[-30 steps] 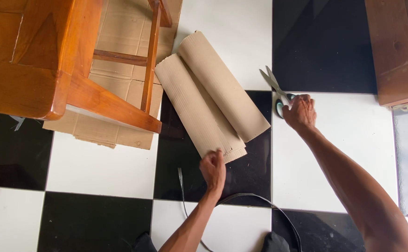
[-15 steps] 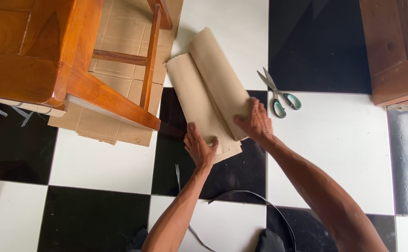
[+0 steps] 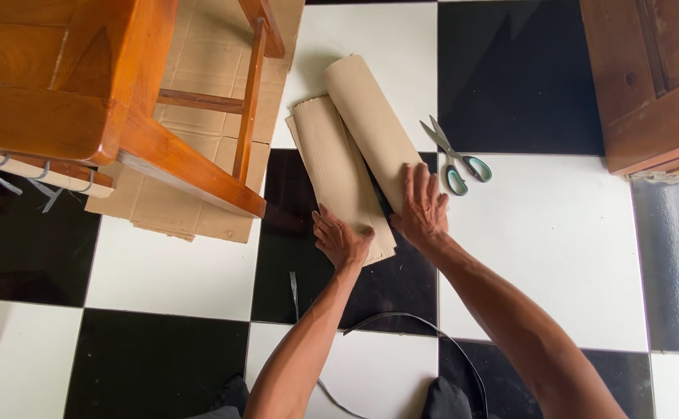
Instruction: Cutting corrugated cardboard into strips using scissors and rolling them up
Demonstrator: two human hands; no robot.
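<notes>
A sheet of brown corrugated cardboard [image 3: 347,147], curled into two rolls side by side, lies on the black-and-white tiled floor. My left hand [image 3: 341,239] presses on the near end of the left roll. On the near end of the right roll rests my right hand [image 3: 422,208], fingers spread flat. Green-handled scissors [image 3: 457,158] lie on the floor just right of the cardboard, a short way from my right hand.
An orange wooden chair [image 3: 122,93] stands at the upper left over a flattened cardboard sheet [image 3: 207,132]. A dark wooden cabinet [image 3: 654,77] fills the upper right. A black strap [image 3: 432,341] curves across the tiles near my arms.
My right hand left the scissors on the floor and came over onto the right roll. My left hand shifted a little on the left roll's near end.
</notes>
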